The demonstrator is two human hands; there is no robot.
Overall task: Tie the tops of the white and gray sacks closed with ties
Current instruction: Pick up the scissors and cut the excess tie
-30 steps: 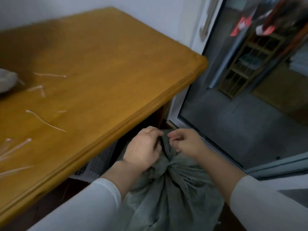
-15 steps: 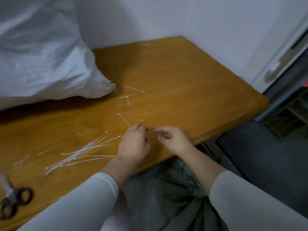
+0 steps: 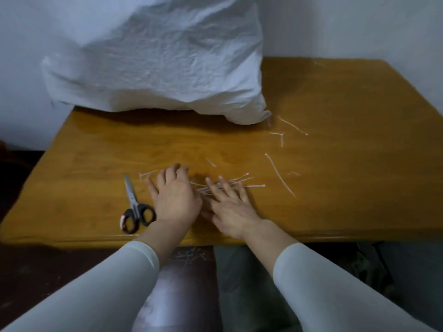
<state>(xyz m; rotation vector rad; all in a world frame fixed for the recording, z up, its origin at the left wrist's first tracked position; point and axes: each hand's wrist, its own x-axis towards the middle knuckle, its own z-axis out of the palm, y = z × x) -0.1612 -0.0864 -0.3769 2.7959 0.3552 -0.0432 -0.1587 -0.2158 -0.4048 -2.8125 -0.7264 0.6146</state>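
The ties point(image 3: 236, 184) could, I judge, scatter or lift in a clump under such flat fingers; they lie beneath my right hand point(image 3: 231, 209), at three o'clock of my left hand point(image 3: 175, 200), both spread, pinching nothing; white sack point(image 3: 167, 56) at twelve, scissors point(image 3: 134, 204) at nine.

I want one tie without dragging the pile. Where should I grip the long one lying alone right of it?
Pinch the long tie at its middle, from above and the right: it lies flat on the table, apart from the pile.
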